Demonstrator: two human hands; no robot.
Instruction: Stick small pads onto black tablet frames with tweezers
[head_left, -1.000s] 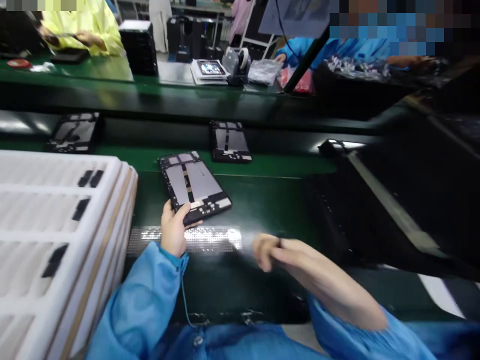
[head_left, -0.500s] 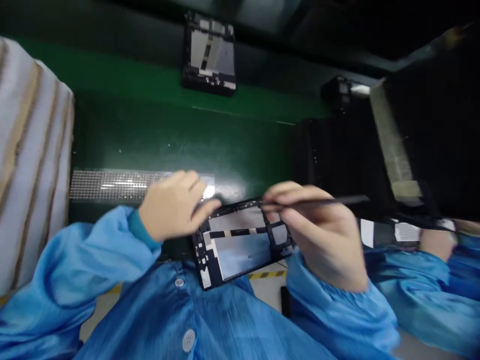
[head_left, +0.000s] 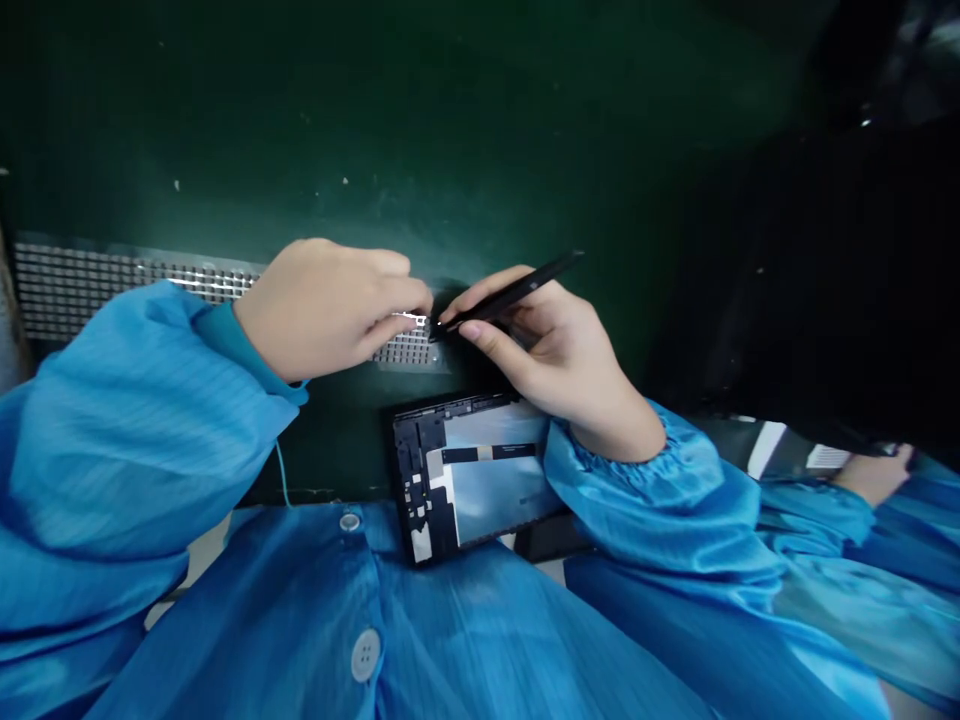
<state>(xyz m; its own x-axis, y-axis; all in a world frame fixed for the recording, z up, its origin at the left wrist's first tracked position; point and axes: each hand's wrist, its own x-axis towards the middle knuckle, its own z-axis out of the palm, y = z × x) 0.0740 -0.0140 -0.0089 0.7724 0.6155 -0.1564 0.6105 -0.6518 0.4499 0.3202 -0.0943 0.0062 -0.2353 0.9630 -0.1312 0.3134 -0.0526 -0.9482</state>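
Note:
My right hand (head_left: 570,360) holds black tweezers (head_left: 525,288), their tips down at the right end of a clear sheet of small shiny square pieces (head_left: 409,350). At that same end my left hand (head_left: 322,305) lies across the sheet, thumb and forefinger pinched on it close to the tips. Just what lies between the fingertips is too small to make out. Below both hands, at the bench's front edge, rests an opened tablet (head_left: 495,490) with its inner parts facing up. My right forearm covers its right end.
The green bench top (head_left: 450,130) stretches away in front. Dark black material (head_left: 825,280) stands on the right. Beyond it a co-worker's hand (head_left: 874,475) and blue sleeve show at the right edge.
My right hand has moved left with the tweezers, from the tablet to the sheet. My left hand has come off the tablet's edge and closed at the sheet. The view has tilted down.

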